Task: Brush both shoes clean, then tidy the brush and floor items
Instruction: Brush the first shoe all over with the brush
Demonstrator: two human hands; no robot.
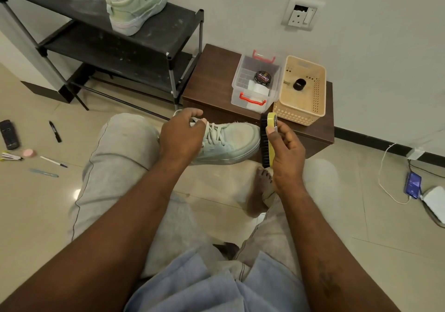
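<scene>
A pale green shoe (231, 140) rests over my knee, toe pointing right, and my left hand (183, 131) grips it at the collar near the laces. My right hand (285, 150) holds a yellow-backed brush (268, 140) upright, its black bristles against the shoe's toe. The matching green shoe (134, 3) stands on the top shelf of a black rack (154, 53) at the back left.
A low brown bench (212, 80) carries a clear box (256, 82) with a polish tin and a beige basket (301, 90). On the floor at left lie a remote (9, 134), a marker (55, 131), pens and small items. A phone (413, 184) charges at right.
</scene>
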